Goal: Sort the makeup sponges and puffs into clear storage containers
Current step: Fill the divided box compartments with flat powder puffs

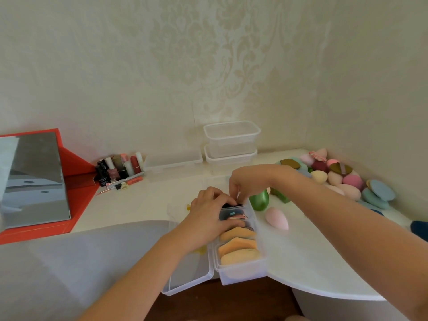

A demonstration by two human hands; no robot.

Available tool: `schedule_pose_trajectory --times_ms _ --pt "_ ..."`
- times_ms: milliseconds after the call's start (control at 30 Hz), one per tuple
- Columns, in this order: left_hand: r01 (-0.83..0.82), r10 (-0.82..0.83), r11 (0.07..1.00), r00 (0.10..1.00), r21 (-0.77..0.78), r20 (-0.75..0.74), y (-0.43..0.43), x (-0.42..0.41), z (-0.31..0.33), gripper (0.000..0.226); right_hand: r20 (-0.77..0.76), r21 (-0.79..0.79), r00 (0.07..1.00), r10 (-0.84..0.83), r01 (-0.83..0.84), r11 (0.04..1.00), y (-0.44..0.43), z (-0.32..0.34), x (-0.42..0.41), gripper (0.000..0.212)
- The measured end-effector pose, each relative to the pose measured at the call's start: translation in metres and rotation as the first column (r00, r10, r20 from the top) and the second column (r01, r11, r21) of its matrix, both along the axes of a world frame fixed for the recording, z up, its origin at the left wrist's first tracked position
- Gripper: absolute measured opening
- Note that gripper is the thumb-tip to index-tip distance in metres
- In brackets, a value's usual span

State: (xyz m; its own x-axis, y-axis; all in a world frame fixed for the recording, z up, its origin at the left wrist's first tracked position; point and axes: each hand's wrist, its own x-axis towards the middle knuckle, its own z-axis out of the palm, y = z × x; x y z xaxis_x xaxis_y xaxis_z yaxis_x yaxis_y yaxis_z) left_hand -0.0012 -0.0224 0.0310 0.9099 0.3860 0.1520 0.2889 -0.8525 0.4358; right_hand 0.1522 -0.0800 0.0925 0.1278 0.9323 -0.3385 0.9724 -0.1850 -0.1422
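Note:
A long clear container (pixel 243 272) stands open at the table's front edge, its lid (pixel 185 279) hinged out to the left. Several orange flat puffs (pixel 238 245) are lined up in its near part, with darker and pink puffs (pixel 234 216) behind them. My left hand (pixel 208 214) presses on the puffs at the container's far end. My right hand (pixel 245 184) pinches a dark puff (pixel 231 205) at that far end, pushing it in. A pink egg sponge (pixel 276 218) and a green sponge (pixel 259 200) lie just right of the container.
A heap of coloured sponges and puffs (pixel 342 177) fills the right corner. Two stacked clear tubs (pixel 231 142) and a flat clear tray (pixel 173 163) stand at the wall. Nail polish bottles (pixel 120 169) and a red-framed mirror (pixel 34 179) are on the left.

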Motion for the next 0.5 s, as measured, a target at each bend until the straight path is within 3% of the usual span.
schedule_pose_trajectory --times_ms 100,200,333,500 --pt "0.017 -0.017 1.0 0.999 -0.002 -0.027 0.001 0.001 -0.001 0.05 -0.172 0.177 0.984 -0.056 0.087 0.98 -0.016 0.011 0.005 0.017" --pt "0.043 -0.048 0.997 0.996 -0.064 -0.074 0.004 -0.001 0.001 0.058 -0.302 0.377 0.949 -0.093 0.208 0.903 -0.034 0.023 0.02 0.015" --pt "0.092 -0.112 0.987 0.981 -0.131 -0.157 0.005 -0.005 0.004 0.094 -0.342 0.524 0.904 -0.255 0.409 0.747 -0.052 0.02 0.056 0.011" --pt "0.089 -0.11 0.991 0.964 -0.098 -0.243 0.0 -0.001 0.013 0.092 -0.28 0.54 0.755 -0.593 0.635 0.552 -0.066 -0.002 0.101 0.024"
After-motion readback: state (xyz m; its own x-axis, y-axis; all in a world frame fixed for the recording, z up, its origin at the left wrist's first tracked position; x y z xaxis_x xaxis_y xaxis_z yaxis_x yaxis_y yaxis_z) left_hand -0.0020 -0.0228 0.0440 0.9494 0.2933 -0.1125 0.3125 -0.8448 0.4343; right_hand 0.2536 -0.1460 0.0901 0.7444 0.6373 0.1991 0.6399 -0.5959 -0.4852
